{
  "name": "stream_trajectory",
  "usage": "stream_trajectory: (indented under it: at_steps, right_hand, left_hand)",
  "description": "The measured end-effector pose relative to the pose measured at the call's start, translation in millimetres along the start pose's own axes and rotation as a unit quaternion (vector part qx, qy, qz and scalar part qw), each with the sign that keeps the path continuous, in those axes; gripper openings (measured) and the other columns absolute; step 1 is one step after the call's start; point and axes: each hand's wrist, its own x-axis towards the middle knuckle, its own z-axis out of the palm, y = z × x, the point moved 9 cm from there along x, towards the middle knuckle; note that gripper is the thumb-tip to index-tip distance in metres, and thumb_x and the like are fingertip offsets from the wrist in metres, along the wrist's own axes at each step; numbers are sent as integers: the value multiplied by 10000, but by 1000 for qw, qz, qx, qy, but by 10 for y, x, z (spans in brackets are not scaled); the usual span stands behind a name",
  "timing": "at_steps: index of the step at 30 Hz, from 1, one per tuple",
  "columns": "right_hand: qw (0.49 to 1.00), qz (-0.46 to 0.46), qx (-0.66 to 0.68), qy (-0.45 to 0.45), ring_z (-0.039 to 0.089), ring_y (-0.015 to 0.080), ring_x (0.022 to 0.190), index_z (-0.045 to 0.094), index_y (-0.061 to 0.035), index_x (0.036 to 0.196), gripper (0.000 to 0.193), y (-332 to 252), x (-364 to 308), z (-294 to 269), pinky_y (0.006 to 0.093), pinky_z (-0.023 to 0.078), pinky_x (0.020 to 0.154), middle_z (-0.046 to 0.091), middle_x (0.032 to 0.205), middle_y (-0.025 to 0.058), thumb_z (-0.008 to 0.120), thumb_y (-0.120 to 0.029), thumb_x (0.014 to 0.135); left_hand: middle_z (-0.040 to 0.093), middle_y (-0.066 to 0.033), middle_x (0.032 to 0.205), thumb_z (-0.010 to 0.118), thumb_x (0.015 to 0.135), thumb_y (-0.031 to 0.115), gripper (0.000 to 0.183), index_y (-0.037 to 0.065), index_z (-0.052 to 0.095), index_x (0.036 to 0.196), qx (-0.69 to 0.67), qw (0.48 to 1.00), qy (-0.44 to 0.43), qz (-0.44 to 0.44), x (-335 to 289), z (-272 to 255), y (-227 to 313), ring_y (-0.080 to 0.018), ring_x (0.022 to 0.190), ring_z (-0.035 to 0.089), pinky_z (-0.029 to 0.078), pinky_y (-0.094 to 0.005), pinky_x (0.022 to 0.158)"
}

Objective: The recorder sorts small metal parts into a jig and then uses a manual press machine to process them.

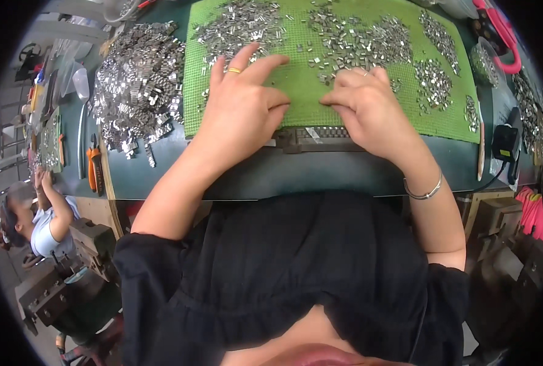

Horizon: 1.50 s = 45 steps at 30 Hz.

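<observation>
Both of my hands are over the near part of a green textured mat (305,113). My left hand (241,100), with a ring on one finger, pinches thumb and index finger together while the other fingers spread upward. My right hand (372,107) also pinches at its fingertips, its other fingers curled. Whatever lies in either pinch is too small to make out. Just below the hands runs a dark metal bar fixture (293,141) with a row of small metal pieces in it, partly covered by my right hand. Small silvery metal pieces (351,39) lie scattered beyond my fingers.
A big heap of metal links (140,79) sits left of the mat. Orange-handled pliers (93,165) lie at the left. Pink-handled scissors (506,43) and a black adapter (504,141) are at the right. Another person (45,219) works at far left, near a vise (70,280).
</observation>
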Motion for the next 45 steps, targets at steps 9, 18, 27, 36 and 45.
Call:
stream_trajectory:
  at_steps: [9, 18, 27, 36, 45]
  right_hand:
    - [999, 26, -29, -17, 626, 272, 898, 720, -40, 803, 70, -12, 68, 30, 411, 370, 826, 633, 811, 87, 651, -29, 798]
    - [992, 47, -113, 25, 612, 254, 833, 679, -45, 771, 25, -102, 78, 77, 396, 365, 782, 601, 768, 77, 675, -43, 795]
    - [993, 26, -103, 58, 634, 264, 870, 647, -64, 713, 83, -114, -6, 46, 419, 369, 796, 640, 811, 83, 651, 16, 691]
    - [994, 3, -45, 104, 587, 295, 888, 598, -36, 815, 122, -134, -114, -75, 408, 394, 775, 597, 864, 102, 621, 20, 709]
    - [995, 28, 25, 91, 536, 344, 880, 553, 9, 872, 146, -231, -437, -88, 414, 435, 796, 536, 911, 133, 620, 86, 768]
  left_hand:
    - [557, -111, 1385, 681, 774, 77, 151, 93, 792, 874, -10, 999, -20, -32, -4, -35, 25, -421, 1389, 388, 269, -697, 1099]
    - [561, -112, 1364, 703, 782, 96, 86, 64, 768, 828, 35, 999, 2, -11, 33, -19, 142, -429, 1383, 390, 280, -708, 1088]
    - [612, -122, 1181, 702, 807, 46, 100, 30, 660, 896, -20, 999, 40, 7, 58, -48, 261, -360, 1214, 526, 400, -500, 1008]
    - [620, -57, 955, 718, 774, 13, 158, 64, 625, 891, -163, 985, -15, 47, -55, 136, 510, -261, 928, 579, 399, -381, 842]
    - [674, -28, 1018, 771, 726, 48, 203, 85, 682, 905, -109, 988, 20, 103, -125, 50, 600, -229, 985, 624, 380, -418, 900]
